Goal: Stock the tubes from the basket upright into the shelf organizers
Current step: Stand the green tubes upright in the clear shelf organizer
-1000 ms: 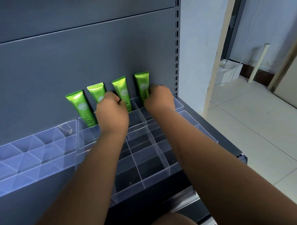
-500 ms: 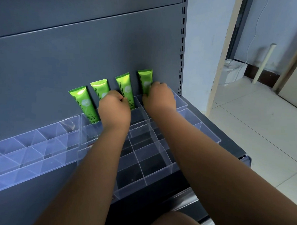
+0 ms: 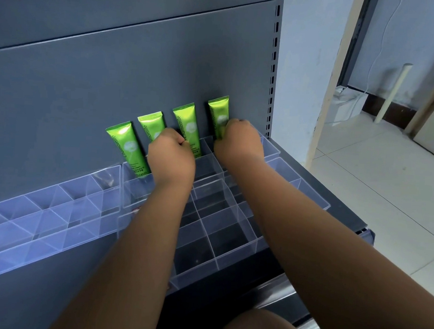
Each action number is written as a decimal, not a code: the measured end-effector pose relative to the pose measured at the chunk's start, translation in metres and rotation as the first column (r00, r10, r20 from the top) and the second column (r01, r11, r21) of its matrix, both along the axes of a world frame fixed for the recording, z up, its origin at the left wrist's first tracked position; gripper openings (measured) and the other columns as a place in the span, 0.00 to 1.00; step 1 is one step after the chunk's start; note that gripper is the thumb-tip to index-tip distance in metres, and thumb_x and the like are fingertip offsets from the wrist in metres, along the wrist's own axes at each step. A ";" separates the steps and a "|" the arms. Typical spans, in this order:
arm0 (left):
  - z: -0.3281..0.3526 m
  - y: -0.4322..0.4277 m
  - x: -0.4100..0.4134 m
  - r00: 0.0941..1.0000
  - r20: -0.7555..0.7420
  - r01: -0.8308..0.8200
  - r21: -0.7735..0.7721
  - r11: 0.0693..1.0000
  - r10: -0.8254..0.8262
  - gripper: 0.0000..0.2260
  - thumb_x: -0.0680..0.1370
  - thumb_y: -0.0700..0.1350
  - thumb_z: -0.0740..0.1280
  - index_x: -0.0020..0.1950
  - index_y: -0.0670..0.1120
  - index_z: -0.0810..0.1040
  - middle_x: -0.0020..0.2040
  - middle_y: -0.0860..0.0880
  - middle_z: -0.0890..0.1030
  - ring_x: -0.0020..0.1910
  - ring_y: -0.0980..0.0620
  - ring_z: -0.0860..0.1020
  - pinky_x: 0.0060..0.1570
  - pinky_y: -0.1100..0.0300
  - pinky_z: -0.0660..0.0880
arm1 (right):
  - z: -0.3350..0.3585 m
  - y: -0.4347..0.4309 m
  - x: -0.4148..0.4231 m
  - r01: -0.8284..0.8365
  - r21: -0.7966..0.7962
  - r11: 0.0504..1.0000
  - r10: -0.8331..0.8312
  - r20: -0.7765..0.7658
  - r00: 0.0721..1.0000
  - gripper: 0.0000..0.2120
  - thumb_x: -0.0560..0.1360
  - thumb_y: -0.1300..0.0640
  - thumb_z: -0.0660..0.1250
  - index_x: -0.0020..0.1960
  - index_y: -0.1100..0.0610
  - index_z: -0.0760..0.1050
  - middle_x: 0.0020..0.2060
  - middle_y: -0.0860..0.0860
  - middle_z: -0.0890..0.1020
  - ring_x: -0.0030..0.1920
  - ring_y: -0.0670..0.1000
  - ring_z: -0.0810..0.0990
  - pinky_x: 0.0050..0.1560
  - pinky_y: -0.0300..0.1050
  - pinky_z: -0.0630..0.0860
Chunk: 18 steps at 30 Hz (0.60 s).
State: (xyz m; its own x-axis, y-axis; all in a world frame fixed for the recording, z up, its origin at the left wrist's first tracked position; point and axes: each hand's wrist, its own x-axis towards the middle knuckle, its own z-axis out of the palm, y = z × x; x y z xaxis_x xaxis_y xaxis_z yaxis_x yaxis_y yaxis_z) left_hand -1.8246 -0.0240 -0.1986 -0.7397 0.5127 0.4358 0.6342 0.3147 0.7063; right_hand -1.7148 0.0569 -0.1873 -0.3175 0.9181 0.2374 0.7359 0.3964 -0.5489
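Observation:
Several green tubes stand upright in the back row of a clear shelf organizer (image 3: 216,261), leaning on the grey back panel. My left hand (image 3: 171,155) is curled low between the second tube (image 3: 150,124) and the third tube (image 3: 185,120), its fingertips pinching the third one. My right hand (image 3: 239,143) grips the lower part of the rightmost tube (image 3: 218,112). The leftmost tube (image 3: 123,145) stands untouched. No basket is in view.
A second clear organizer (image 3: 47,221) sits to the left on the same grey shelf (image 3: 334,194). The shelf's right edge meets a slotted upright (image 3: 273,67). Beyond it are tiled floor, a white box (image 3: 348,105) and a doorway. My knee shows at the bottom.
Both hands stay at the same tubes. The view has drifted slightly, and the rightmost tube stands a little straighter.

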 end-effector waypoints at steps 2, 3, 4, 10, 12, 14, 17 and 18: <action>0.000 0.001 0.000 1.000 -0.003 0.000 -0.008 1.000 0.000 0.04 0.77 0.36 0.67 0.45 0.45 0.79 0.43 0.45 0.82 0.44 0.44 0.79 0.39 0.58 0.70 | 0.002 -0.001 0.001 -0.004 -0.025 1.000 0.004 0.004 1.000 0.13 0.74 0.61 0.67 0.59 0.61 0.74 0.58 0.59 0.76 0.58 0.61 0.76 0.46 0.49 0.72; 0.000 0.001 0.000 1.000 -0.006 0.001 -0.010 1.000 -0.001 0.04 0.77 0.36 0.67 0.45 0.45 0.79 0.43 0.45 0.82 0.44 0.43 0.79 0.39 0.58 0.70 | 0.003 -0.001 0.002 -0.004 -0.034 0.999 0.005 0.003 1.000 0.13 0.74 0.62 0.66 0.58 0.61 0.74 0.58 0.58 0.75 0.58 0.60 0.76 0.46 0.49 0.72; 0.000 0.001 0.000 1.000 -0.011 0.001 -0.010 1.000 -0.001 0.05 0.76 0.36 0.67 0.44 0.45 0.79 0.43 0.45 0.82 0.44 0.43 0.79 0.39 0.58 0.70 | 0.003 -0.001 0.002 -0.003 -0.039 0.999 0.003 0.000 1.000 0.12 0.74 0.63 0.66 0.57 0.60 0.75 0.58 0.58 0.75 0.58 0.60 0.76 0.46 0.48 0.72; 0.002 -0.002 0.003 0.999 -0.036 -0.004 -0.018 1.000 0.004 0.06 0.76 0.34 0.64 0.45 0.44 0.79 0.43 0.45 0.81 0.41 0.45 0.76 0.38 0.58 0.68 | 0.004 -0.001 0.003 0.001 -0.050 0.999 -0.002 -0.023 1.000 0.13 0.74 0.63 0.66 0.58 0.61 0.75 0.58 0.58 0.75 0.58 0.60 0.75 0.46 0.48 0.71; 0.002 -0.002 0.003 0.999 -0.033 0.002 -0.011 1.000 -0.002 0.07 0.75 0.34 0.64 0.45 0.44 0.79 0.42 0.44 0.81 0.41 0.45 0.77 0.38 0.57 0.68 | 0.003 0.000 0.003 0.003 -0.050 0.999 -0.005 -0.041 0.999 0.14 0.74 0.63 0.66 0.60 0.61 0.74 0.59 0.59 0.75 0.59 0.61 0.75 0.47 0.48 0.71; 0.002 -0.003 0.003 1.000 -0.029 0.000 -0.004 1.000 0.000 0.07 0.75 0.34 0.64 0.45 0.43 0.79 0.42 0.45 0.81 0.41 0.45 0.77 0.38 0.58 0.67 | 0.001 0.000 0.002 -0.001 -0.041 0.999 -0.001 -0.051 0.999 0.16 0.74 0.62 0.67 0.61 0.61 0.74 0.60 0.59 0.75 0.60 0.61 0.75 0.48 0.48 0.71; 0.004 -0.004 0.005 0.999 -0.038 -0.008 -0.008 1.000 0.007 0.07 0.75 0.33 0.64 0.46 0.42 0.79 0.41 0.46 0.80 0.40 0.46 0.74 0.38 0.58 0.66 | -0.001 0.002 0.001 -0.006 -0.025 1.000 0.004 -0.062 0.998 0.17 0.76 0.58 0.69 0.62 0.61 0.73 0.60 0.58 0.75 0.60 0.61 0.75 0.49 0.49 0.72; 0.004 -0.004 0.006 0.999 -0.036 -0.008 -0.006 1.000 0.008 0.07 0.75 0.33 0.64 0.46 0.42 0.79 0.41 0.46 0.79 0.40 0.47 0.74 0.38 0.58 0.66 | -0.001 0.002 0.000 -0.003 -0.017 1.000 0.002 -0.061 0.998 0.17 0.77 0.55 0.69 0.63 0.61 0.73 0.61 0.58 0.75 0.60 0.61 0.75 0.50 0.49 0.73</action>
State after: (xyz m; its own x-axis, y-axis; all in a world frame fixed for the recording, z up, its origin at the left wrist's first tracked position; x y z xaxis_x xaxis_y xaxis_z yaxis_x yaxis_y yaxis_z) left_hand -1.8189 -0.0284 -0.1945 -0.7277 0.5094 0.4592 0.6566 0.3241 0.6810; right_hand -1.7144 0.0590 -0.1887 -0.3053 0.9212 0.2411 0.6995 0.3887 -0.5996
